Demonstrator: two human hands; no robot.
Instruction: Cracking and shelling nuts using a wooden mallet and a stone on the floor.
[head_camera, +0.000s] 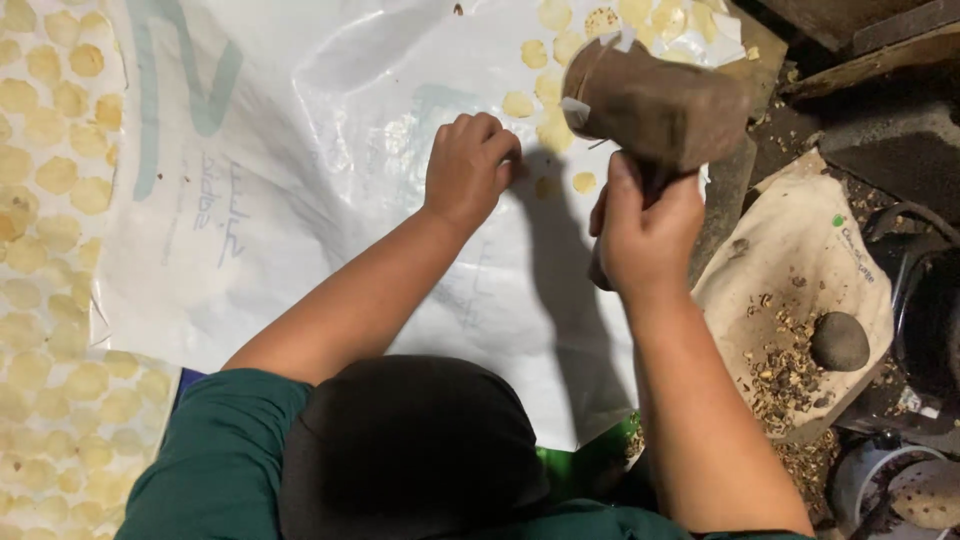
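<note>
My right hand (645, 235) grips the handle of a heavy brown wooden mallet (655, 105), whose head is raised above the white plastic sheet (330, 180). My left hand (470, 165) rests with curled fingers on the sheet, fingertips pinched beside a small yellow piece (545, 187). Another small flattened yellow piece (584, 182) lies just to its right, under the mallet. Several flattened yellow discs (545, 90) lie further up the sheet.
Many flattened yellow discs (50, 170) cover the sheet at the left and lower left. At the right lies a beige cloth (800, 250) with brown shell crumbs and a dark round stone (838, 341). Dark metal objects and a white bucket rim (880, 470) stand at the right edge.
</note>
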